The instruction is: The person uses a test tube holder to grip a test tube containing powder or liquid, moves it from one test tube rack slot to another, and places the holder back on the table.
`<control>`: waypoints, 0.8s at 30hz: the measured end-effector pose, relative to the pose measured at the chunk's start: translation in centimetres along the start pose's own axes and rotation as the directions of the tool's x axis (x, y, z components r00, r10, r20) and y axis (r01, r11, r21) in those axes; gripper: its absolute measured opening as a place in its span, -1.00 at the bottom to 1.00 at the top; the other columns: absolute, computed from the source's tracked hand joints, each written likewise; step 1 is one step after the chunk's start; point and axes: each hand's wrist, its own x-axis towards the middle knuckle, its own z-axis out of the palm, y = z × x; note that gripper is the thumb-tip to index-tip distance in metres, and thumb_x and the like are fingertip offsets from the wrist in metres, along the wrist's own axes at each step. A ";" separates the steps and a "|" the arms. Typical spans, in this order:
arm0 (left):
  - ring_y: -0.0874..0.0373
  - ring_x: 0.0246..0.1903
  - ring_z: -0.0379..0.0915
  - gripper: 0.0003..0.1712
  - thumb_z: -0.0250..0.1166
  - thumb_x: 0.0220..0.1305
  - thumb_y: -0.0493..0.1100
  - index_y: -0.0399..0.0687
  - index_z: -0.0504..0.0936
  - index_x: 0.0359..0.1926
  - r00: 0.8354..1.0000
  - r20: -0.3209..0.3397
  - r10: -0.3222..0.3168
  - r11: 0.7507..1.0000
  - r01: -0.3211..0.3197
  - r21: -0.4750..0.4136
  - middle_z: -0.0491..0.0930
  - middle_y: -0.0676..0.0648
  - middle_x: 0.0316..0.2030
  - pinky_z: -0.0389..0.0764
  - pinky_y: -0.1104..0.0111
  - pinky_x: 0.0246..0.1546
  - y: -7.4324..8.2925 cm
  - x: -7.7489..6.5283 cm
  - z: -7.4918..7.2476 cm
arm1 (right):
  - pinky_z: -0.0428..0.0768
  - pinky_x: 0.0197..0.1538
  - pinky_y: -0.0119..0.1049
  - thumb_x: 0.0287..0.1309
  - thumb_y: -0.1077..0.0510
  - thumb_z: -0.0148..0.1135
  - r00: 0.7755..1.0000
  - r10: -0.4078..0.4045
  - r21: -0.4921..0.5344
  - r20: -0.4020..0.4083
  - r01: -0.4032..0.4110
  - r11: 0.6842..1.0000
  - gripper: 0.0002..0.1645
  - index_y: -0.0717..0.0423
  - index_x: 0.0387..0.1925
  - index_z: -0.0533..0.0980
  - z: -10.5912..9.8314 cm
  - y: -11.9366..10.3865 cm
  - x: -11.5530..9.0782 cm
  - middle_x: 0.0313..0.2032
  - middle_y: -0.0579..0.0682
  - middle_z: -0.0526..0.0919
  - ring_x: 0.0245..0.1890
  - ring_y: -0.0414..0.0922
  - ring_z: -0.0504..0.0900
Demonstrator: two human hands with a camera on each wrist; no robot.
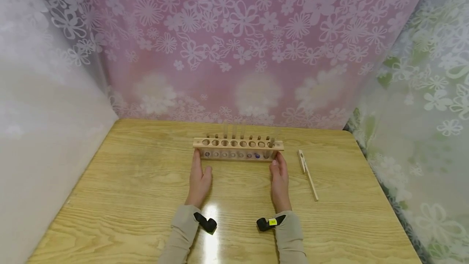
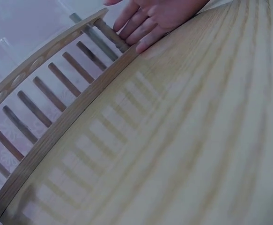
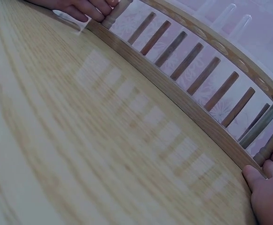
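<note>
A wooden test-tube rack (image 1: 238, 144) stands on the table (image 1: 128, 199), its length spanning the space between two hands. The left hand (image 1: 200, 186) lies at the rack's left end, the right hand (image 1: 280, 184) at its right end; the fingers of both are extended and rest against the ends rather than wrapping round them. Along the rack's back, clear test tubes (image 1: 234, 131) rise over the rear pegs (image 1: 216, 136); a slim tube (image 1: 271, 143) leans in the right-hand end hole. To the right of the rack lies a wooden test-tube clamp (image 1: 307, 174). Good handling calls for equal, low pressure at both ends and slow, level movement, since the leaning tube seems likeliest to rattle.
</note>
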 end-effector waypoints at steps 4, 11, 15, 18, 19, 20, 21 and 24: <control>0.03 0.53 -0.29 -0.14 0.00 0.38 -0.32 -0.23 -0.22 0.57 1.000 -0.001 -0.007 1.000 0.007 0.018 -0.21 -0.15 0.56 -0.11 0.13 0.50 0.0 0.0 0.0 | 0.04 0.49 0.02 0.56 0.01 -0.20 1.000 -0.007 0.000 -0.006 0.007 1.000 -0.28 0.22 0.55 -0.09 0.0 0.1 0.0 0.54 0.16 -0.05 0.52 0.05 -0.06; 0.01 0.52 -0.20 -0.15 0.06 0.39 -0.32 -0.17 -0.15 0.58 0.998 -0.055 0.007 1.000 -0.008 -0.020 -0.11 -0.15 0.55 -0.03 0.08 0.49 0.1 -0.1 0.1 | 0.11 0.48 -0.08 0.54 -0.01 -0.13 0.997 -0.032 0.028 -0.068 0.034 0.999 -0.31 0.10 0.55 0.01 -0.3 2.2 1.0 0.51 0.07 0.07 0.51 -0.03 0.02; 0.01 0.51 -0.19 -0.14 0.07 0.39 -0.32 -0.16 -0.15 0.58 0.997 -0.077 0.013 0.999 -0.016 -0.036 -0.11 -0.15 0.55 -0.03 0.08 0.49 0.1 -0.3 0.1 | 0.29 0.40 -0.16 0.53 0.07 -0.08 0.986 -0.080 0.094 -0.147 0.095 0.991 -0.37 0.16 0.50 0.11 -0.2 2.3 0.9 0.44 0.10 0.22 0.45 -0.02 0.18; 0.00 0.52 -0.21 -0.12 0.08 0.39 -0.32 -0.16 -0.17 0.58 0.995 -0.096 0.040 0.998 -0.044 -0.035 -0.12 -0.16 0.55 -0.05 0.07 0.49 0.1 -0.4 0.1 | 0.42 0.30 -0.16 0.52 0.09 -0.06 0.962 -0.137 0.117 -0.237 0.168 0.979 -0.44 0.25 0.41 0.22 -0.2 2.4 0.8 0.34 0.17 0.37 0.35 0.06 0.34; 0.00 0.52 -0.22 -0.10 0.08 0.38 -0.31 -0.14 -0.19 0.58 0.993 -0.103 0.057 0.998 -0.060 -0.025 -0.14 -0.17 0.55 -0.05 0.05 0.49 0.1 -0.4 0.1 | 0.46 0.27 -0.16 0.52 0.08 -0.06 0.948 -0.158 0.112 -0.277 0.195 0.974 -0.46 0.29 0.38 0.26 -0.2 2.4 0.8 0.29 0.20 0.42 0.30 0.09 0.40; 0.00 0.52 -0.23 -0.08 0.09 0.37 -0.30 -0.11 -0.22 0.59 0.991 -0.114 0.073 0.997 -0.074 -0.008 -0.16 -0.15 0.56 -0.06 0.03 0.49 0.1 -0.4 0.1 | 0.49 0.22 -0.16 0.52 0.09 -0.05 0.929 -0.184 0.090 -0.322 0.223 0.971 -0.48 0.33 0.33 0.31 -0.3 2.3 0.7 0.23 0.23 0.47 0.24 0.12 0.46; 0.00 0.52 -0.25 -0.05 0.11 0.36 -0.29 -0.08 -0.24 0.59 0.987 -0.129 0.095 0.995 -0.094 0.012 -0.18 -0.13 0.56 -0.07 0.01 0.48 0.1 -0.5 0.1 | 0.52 0.18 -0.17 0.51 0.10 -0.04 0.906 -0.207 0.055 -0.369 0.244 0.968 -0.50 0.36 0.28 0.36 -0.4 2.3 0.7 0.17 0.24 0.52 0.17 0.14 0.51; 0.00 0.53 -0.27 0.01 0.15 0.32 -0.25 -0.07 -0.27 0.59 0.967 -0.181 0.177 0.981 -0.159 0.109 -0.23 -0.07 0.57 -0.09 -0.02 0.48 0.2 -0.6 0.1 | 0.57 0.03 -0.23 0.49 0.16 -0.01 0.830 -0.275 -0.051 -0.485 0.287 0.957 -0.59 0.39 0.15 0.48 -0.6 2.4 0.7 0.01 0.27 0.62 -0.01 0.12 0.58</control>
